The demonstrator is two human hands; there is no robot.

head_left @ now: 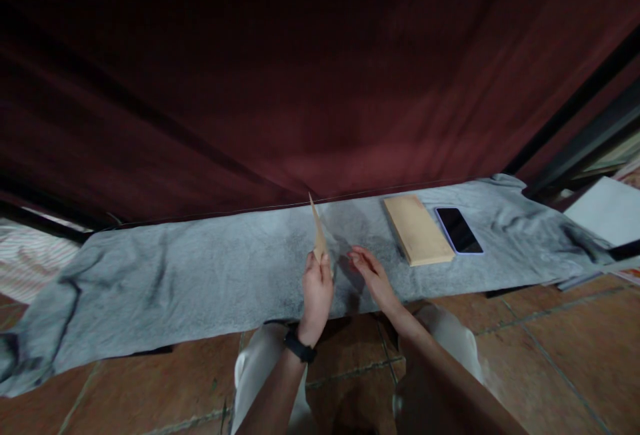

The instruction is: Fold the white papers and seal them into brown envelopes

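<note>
My left hand [319, 288], with a dark band on its wrist, grips a thin piece of brown paper [319, 228] by its lower end. The paper stands upright and nearly edge-on, so I cannot tell if it is a sheet or an envelope. Just to the right, my right hand [369, 271] hovers with loosely bent fingers, apart from the paper and holding nothing. Beyond it, a thick tan rectangular stack [419, 229], like brown paper, lies on the grey cloth [215, 281]. A phone [459, 230] with a dark screen and a pale purple edge lies beside the stack.
The grey cloth covers a long narrow surface before me. Behind it hangs a dark red fabric [320, 121]. Dark slanted bars [580, 101] stand at the right, near a white flat object [607, 208]. Brown floor tiles [165, 388] and my knees are below.
</note>
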